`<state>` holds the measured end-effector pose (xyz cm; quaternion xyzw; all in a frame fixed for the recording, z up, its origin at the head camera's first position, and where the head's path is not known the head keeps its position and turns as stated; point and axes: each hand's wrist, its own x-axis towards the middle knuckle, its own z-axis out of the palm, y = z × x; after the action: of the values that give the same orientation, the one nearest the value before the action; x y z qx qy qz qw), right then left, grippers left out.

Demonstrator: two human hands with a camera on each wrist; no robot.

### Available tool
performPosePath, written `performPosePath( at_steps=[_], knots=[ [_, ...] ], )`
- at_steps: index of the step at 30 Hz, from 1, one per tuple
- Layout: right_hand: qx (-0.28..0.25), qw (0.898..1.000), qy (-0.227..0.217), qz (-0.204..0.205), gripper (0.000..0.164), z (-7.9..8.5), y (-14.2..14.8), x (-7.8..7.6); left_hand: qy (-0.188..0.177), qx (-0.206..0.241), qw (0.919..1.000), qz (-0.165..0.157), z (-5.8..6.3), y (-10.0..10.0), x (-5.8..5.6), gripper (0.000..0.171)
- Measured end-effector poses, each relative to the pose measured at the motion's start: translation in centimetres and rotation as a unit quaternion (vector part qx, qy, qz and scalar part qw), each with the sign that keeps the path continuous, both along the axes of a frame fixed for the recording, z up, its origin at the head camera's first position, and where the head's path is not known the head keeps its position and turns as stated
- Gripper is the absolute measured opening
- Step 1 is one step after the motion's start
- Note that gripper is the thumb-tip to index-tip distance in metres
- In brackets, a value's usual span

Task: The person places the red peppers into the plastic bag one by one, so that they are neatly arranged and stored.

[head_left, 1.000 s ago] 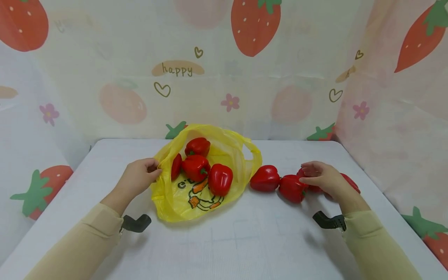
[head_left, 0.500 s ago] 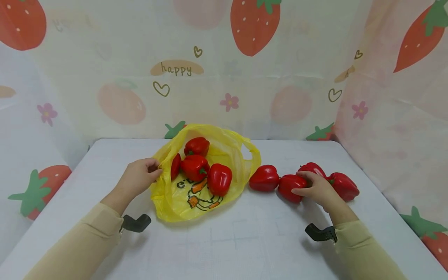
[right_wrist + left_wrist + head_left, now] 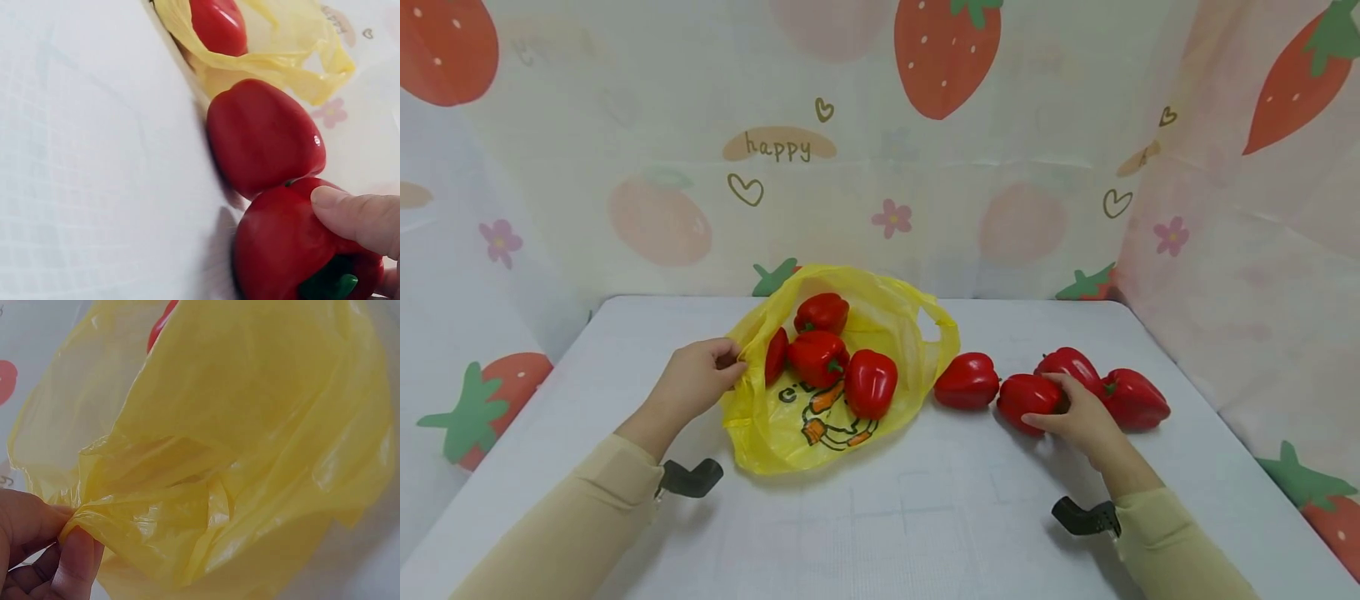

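My left hand (image 3: 696, 379) pinches the left edge of a yellow plastic bag (image 3: 887, 321); in the left wrist view, thumb and fingertips nip its bunched film (image 3: 156, 519). The bag's mouth faces me, and several red bell peppers (image 3: 870, 385) lie inside. My right hand (image 3: 1078, 417) grips a red bell pepper (image 3: 1021, 398) on the table, thumb on the near side, fingers over the far side. The right wrist view shows this pepper's green stem (image 3: 331, 282) turned toward the hand. Another red bell pepper (image 3: 967, 382) lies between the gripped one and the bag.
Two more bell peppers, one behind (image 3: 1069, 365) and one to the right (image 3: 1137, 400), lie beyond my right hand. A white cloth covers the table (image 3: 880, 533). Strawberry-printed curtains (image 3: 850, 192) hang at the back and sides.
My right hand has moved left and down from above the right-hand peppers, and its fingers have closed around one pepper. The left hand stays at the bag's edge.
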<state>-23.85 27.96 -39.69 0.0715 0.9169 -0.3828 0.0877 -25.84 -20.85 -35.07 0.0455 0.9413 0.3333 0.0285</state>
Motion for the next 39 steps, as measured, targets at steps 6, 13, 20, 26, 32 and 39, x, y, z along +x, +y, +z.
performPosePath(
  at_steps=[6, 13, 20, 26, 32, 39],
  knots=[
    [-0.039, 0.999, 0.004, -0.01, 0.092, -0.5, -0.1, 0.7, 0.004, 0.0, 1.0, -0.005, -0.1, 0.0, 0.0, 0.015],
    [-0.055, 0.998, 0.015, -0.021, 0.089, -0.8, -0.2, 1.0, 0.004, 0.005, 1.0, -0.003, -0.1, 0.0, 0.0, 0.014],
    [-0.059, 0.998, 0.024, -0.026, 0.088, -1.0, -0.2, 1.2, 0.001, 0.004, 1.0, -0.004, -0.1, -0.1, 0.1, 0.014],
    [-0.055, 0.998, 0.018, -0.03, 0.091, -1.0, -0.1, 1.4, 0.0, 0.006, 1.0, -0.003, 0.0, -0.1, 0.2, 0.014],
    [-0.05, 0.998, 0.017, -0.04, 0.094, -0.3, 0.2, 1.8, -0.001, 0.005, 1.0, 0.0, 0.1, -0.1, 0.2, 0.016],
    [-0.066, 0.997, 0.039, -0.022, 0.094, 1.5, -0.5, 2.6, -0.006, 0.006, 1.0, 0.003, 0.2, -0.1, 0.3, 0.016]
  ],
)
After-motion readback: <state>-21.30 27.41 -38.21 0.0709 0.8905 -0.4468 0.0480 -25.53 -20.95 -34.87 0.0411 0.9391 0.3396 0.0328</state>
